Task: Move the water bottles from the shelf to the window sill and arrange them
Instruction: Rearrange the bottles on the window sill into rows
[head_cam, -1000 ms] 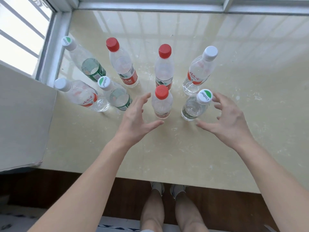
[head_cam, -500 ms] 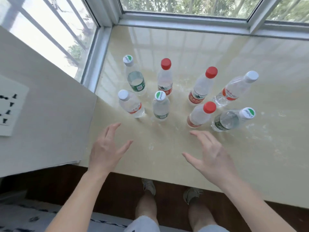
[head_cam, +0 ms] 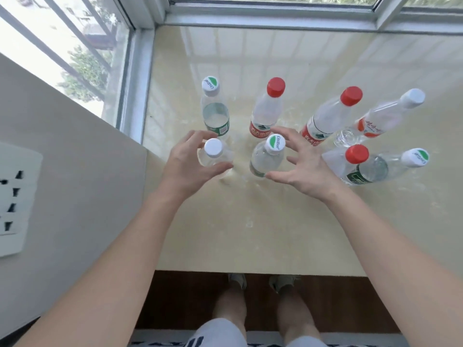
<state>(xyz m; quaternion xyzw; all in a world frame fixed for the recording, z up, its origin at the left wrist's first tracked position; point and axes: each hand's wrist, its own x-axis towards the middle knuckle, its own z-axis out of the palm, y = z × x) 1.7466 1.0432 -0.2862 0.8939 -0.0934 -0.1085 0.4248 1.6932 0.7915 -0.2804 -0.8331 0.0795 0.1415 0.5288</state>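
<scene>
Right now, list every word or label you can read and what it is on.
"C'estbon": green-and-white cap of the bottle by the right hand.
"C'estbon": green-and-white cap of the back left bottle.
Green-and-white cap, far right: similar script, too blurred to confirm.
Red labels and the red script label: print unreadable.
Green labels: too small.

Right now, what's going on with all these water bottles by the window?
A person is arranging eight water bottles that stand upright in two rows on the window sill. The left hand is open and curled around the white-capped bottle at the near left. The right hand is open too, reaching around the green-and-white-capped bottle beside it. Neither hand has clearly closed on its bottle yet. The other six bottles stand untouched.
</scene>
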